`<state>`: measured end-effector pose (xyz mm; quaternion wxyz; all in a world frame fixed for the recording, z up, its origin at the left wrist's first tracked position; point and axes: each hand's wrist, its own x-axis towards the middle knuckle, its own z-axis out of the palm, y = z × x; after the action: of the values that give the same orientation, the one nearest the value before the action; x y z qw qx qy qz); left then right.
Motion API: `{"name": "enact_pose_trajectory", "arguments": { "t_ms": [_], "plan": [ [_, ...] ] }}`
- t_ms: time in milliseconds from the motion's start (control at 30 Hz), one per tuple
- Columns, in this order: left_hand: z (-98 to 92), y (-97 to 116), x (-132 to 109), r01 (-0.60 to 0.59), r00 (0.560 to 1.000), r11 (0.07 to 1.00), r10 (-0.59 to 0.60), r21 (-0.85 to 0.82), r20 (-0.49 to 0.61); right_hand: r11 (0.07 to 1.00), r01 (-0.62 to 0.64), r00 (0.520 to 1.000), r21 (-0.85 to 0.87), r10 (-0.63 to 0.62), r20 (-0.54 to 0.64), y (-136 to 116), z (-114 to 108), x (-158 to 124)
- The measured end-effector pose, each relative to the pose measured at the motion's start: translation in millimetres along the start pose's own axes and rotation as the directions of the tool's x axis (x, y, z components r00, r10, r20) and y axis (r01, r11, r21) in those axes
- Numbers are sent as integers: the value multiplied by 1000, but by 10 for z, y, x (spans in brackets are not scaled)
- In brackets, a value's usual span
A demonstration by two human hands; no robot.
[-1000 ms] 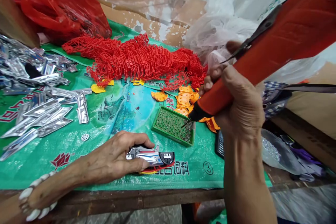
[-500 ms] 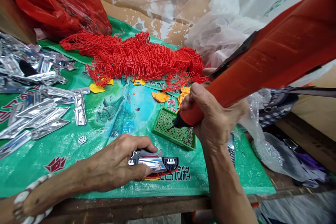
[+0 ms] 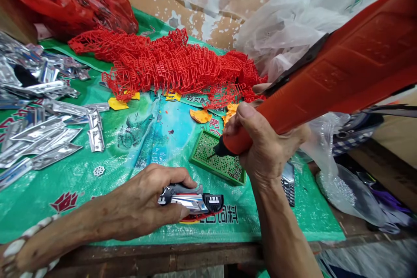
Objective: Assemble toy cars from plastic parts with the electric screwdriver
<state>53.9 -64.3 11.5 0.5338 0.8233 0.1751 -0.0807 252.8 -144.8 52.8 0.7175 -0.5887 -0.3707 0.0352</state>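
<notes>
A second ago the tip of that red screwdriver [image 3: 325, 78] was over the right part of the green tray [image 3: 208, 170]; now it has shifted left, so it points down among the holes, away from the loose screws [image 3: 236, 171] at the right end. Whether it touches one, I can't tell from here. The hands are apart: the right hand [image 3: 265, 143] is wrapped round the screwdriver, while the left hand [image 3: 153, 200] pinches a silver-and-black plastic toy [image 3: 190, 203] down near the front edge of the worktop [image 3: 146, 259]. Red plastic frames [image 3: 169, 65] are heaped behind, silver pieces [image 3: 42, 139] lie to the left, and a phone [image 3: 288, 184] sits beside the right forearm. The screwdriver and right hand hide some of the orange pieces [image 3: 200, 116] and the tray's far corner.
</notes>
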Motion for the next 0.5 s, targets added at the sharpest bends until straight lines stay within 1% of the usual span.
{"name": "enact_pose_trajectory", "arguments": {
  "t_ms": [100, 200, 300, 400, 500],
  "plan": [
    [-12, 21, -8, 29, 999, 999, -29, -14, -18, 999, 17, 1000, -37, -17, -1, 13, -13, 15],
    [-27, 66, 18, -15, 1000, 1000, 15, -1, -15, 1000, 23, 1000, 0, -23, -16, 25, -23, 37],
    [-41, 130, 46, -49, 998, 999, 50, 13, -40, 1000, 14, 1000, 2, -14, -27, 25, -21, 49],
    [-38, 162, 50, -23, 999, 1000, 24, 7, -48, 1000, 12, 1000, -20, -13, -29, 17, -12, 49],
    [-18, 141, 40, -1, 997, 1000, 1, 2, -75, 1000, 21, 1000, 0, -21, -21, 16, -10, 45]
  ]
}}
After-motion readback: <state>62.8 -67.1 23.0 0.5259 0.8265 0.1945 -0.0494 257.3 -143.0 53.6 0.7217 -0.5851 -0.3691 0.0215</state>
